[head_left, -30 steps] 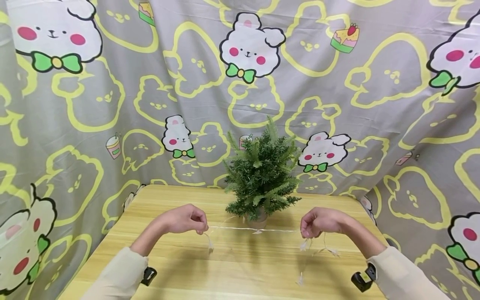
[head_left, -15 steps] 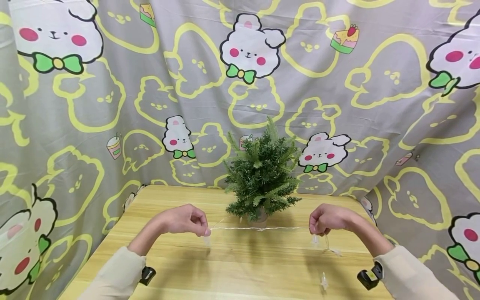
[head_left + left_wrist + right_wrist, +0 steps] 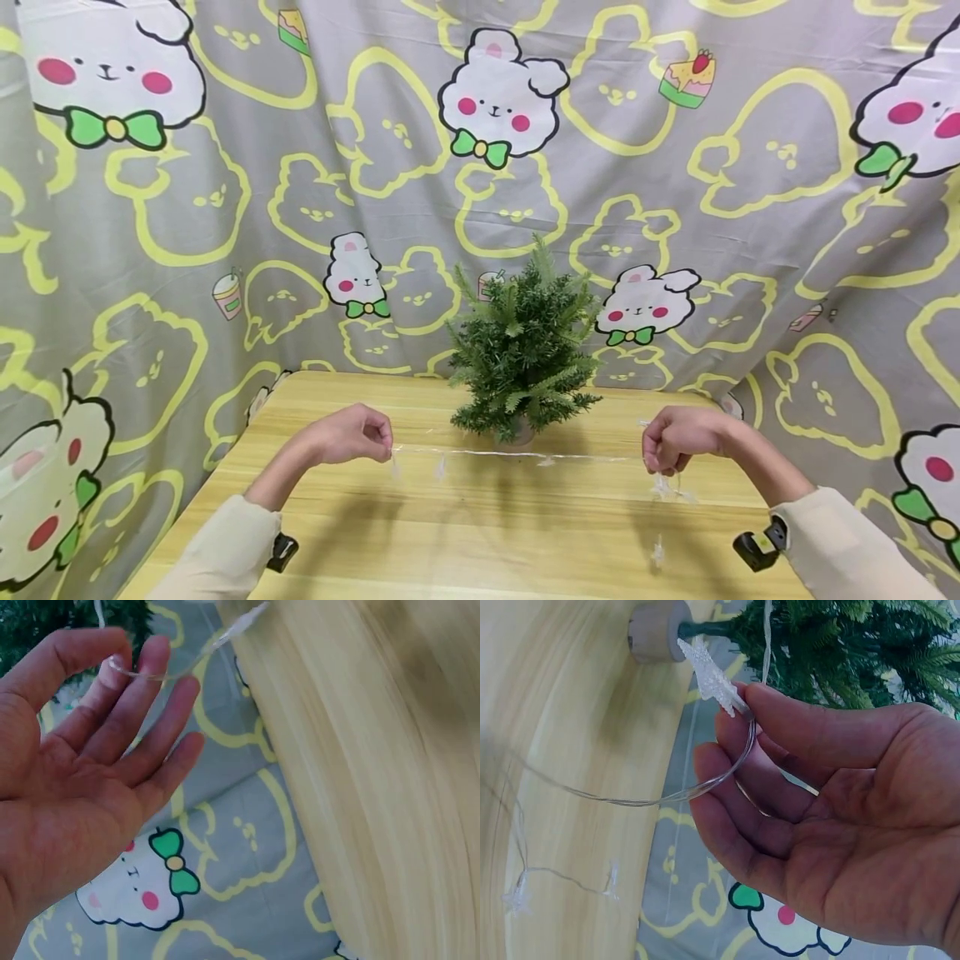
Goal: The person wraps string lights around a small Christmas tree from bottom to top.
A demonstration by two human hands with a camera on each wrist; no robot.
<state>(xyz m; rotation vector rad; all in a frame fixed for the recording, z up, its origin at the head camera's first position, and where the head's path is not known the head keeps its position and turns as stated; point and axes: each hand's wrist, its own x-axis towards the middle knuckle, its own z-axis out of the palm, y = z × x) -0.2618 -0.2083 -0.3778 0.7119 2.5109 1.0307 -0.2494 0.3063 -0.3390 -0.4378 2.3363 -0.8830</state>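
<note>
A thin clear string of fairy lights [image 3: 487, 452] stretches nearly level between my two hands, in front of a small artificial Christmas tree [image 3: 525, 350]. My left hand [image 3: 347, 435] pinches one end of this stretch between thumb and index finger; in the left wrist view a short tail with a whitish light [image 3: 241, 624] trails past the fingertips. At the other end, my right hand [image 3: 688, 439] pinches the wire beside a clear star-shaped light [image 3: 712, 677]. Below the right hand dangle more wire and lights [image 3: 658, 550]. Both hands are apart from the tree.
The tree stands on a round wooden base [image 3: 658, 634] towards the back of a wood-grain table [image 3: 450, 542]. A grey curtain [image 3: 420, 192] with rabbit prints hangs behind and at both sides. Each wrist carries a small black camera [image 3: 759, 546].
My hands have moved farther apart, the right one outward to the right and the left one slightly left. A longer stretch of the string now spans between them.
</note>
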